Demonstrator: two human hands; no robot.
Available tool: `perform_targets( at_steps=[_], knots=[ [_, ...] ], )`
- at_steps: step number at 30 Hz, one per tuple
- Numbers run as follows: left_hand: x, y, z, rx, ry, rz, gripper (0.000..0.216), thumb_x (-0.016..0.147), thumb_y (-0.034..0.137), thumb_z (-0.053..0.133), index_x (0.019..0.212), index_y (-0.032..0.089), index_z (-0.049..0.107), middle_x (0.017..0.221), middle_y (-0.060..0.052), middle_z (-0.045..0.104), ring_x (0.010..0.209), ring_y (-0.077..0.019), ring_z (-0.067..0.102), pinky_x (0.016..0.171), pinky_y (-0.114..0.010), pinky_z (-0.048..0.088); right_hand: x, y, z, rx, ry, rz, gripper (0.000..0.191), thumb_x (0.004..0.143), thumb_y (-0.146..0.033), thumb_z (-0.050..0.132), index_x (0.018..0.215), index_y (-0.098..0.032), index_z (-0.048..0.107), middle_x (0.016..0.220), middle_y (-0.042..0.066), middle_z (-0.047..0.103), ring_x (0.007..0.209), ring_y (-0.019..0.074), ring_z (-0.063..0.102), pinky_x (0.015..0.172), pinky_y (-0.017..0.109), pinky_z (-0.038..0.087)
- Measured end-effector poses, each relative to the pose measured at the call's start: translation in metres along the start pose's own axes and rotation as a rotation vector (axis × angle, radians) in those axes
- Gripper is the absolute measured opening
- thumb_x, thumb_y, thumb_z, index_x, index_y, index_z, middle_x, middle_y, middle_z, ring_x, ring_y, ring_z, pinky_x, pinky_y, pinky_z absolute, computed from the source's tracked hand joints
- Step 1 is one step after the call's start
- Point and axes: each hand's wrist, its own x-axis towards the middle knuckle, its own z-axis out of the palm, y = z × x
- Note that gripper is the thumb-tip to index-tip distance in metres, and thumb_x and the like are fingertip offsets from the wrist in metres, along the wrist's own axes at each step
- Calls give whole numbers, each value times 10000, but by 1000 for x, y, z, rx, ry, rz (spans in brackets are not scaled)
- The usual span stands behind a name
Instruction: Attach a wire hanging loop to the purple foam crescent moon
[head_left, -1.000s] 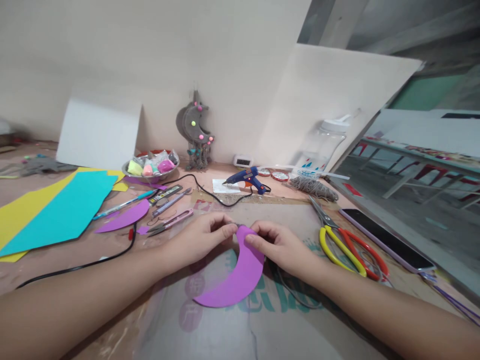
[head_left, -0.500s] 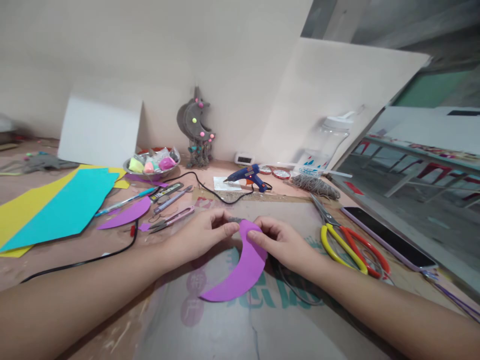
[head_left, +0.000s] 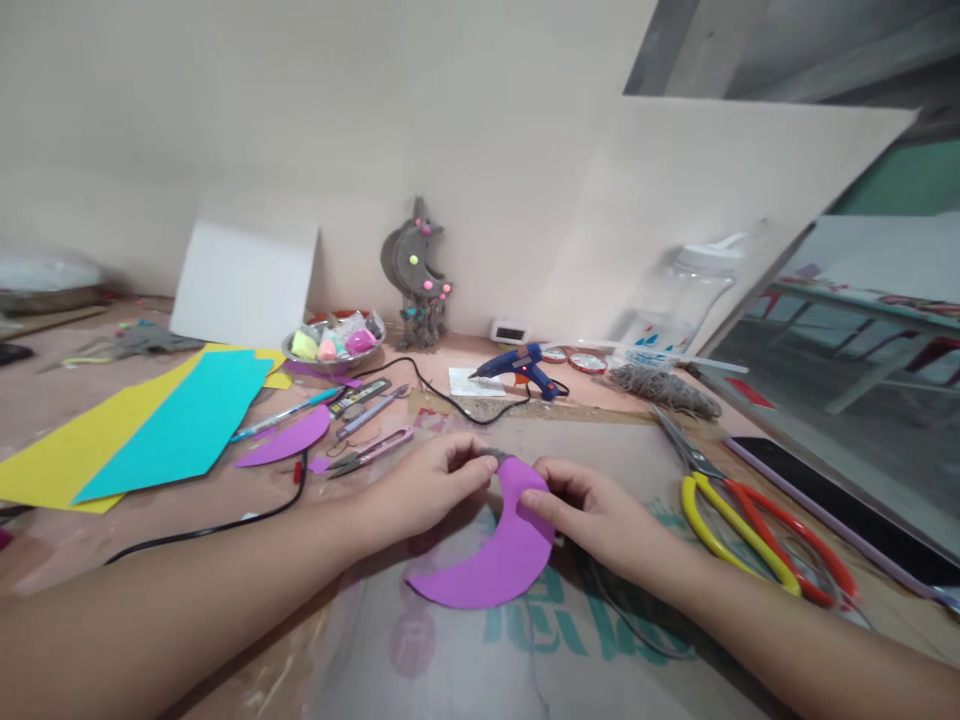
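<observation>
A purple crescent moon cut from foam or paper sheet (head_left: 491,565) is held above the cardboard, its lower tip pointing left. My right hand (head_left: 581,505) is closed on its upper right edge, thumb on the front face. My left hand (head_left: 442,480) is closed in a pinch at the upper tip, where a short bit of grey yarn (head_left: 495,455) shows between the thumb and the crescent. More grey strand (head_left: 611,600) trails from under my right hand onto the cardboard. The back of the crescent and several fingertips are hidden.
Scissors (head_left: 742,520) and a phone (head_left: 832,500) lie to the right. Behind are a glue gun (head_left: 525,368), a yarn bundle (head_left: 664,390), a water bottle (head_left: 682,300) and a decorated grey moon (head_left: 416,265). Thread snips (head_left: 375,450) and coloured sheets (head_left: 180,420) lie left.
The whole view has shifted, so things sit further right and slightly lower. The crescent has turned a little, its lower tip flatter to the left. Both hands keep their hold.
</observation>
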Motion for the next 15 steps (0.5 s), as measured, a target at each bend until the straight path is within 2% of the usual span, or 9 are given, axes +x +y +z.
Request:
perform_targets(
  at_steps=[4,7,10,15],
  knots=[
    [-1,0,-1,-26,-9,-55,188,834,338,461,727,185,467,577,56,444,417,-64,368,349,-170,244,2,0,-1,-20,22,-7,342,814,-501,541,732,-170,528,643,-23,478,589,104,439,537,225,358],
    [-2,-3,-1,-90,-35,-96,173,837,365,434,769,206,449,539,70,410,347,-65,326,293,-173,190,2,1,-1,17,13,-6,327,802,-499,562,793,-175,515,677,-17,500,604,106,454,544,223,367],
    [-1,-3,-1,-103,-15,-56,154,827,330,454,750,196,452,580,62,446,375,-54,360,318,-164,214,1,1,-1,43,-5,8,312,793,-479,586,824,-177,513,676,-26,496,581,93,443,526,215,359],
    [-1,5,-2,-98,-3,-45,76,786,205,469,815,177,533,616,64,484,434,-50,404,415,-176,289,2,0,0,21,20,42,349,790,-502,573,720,-168,498,629,-30,484,575,94,437,537,221,352]
  ],
)
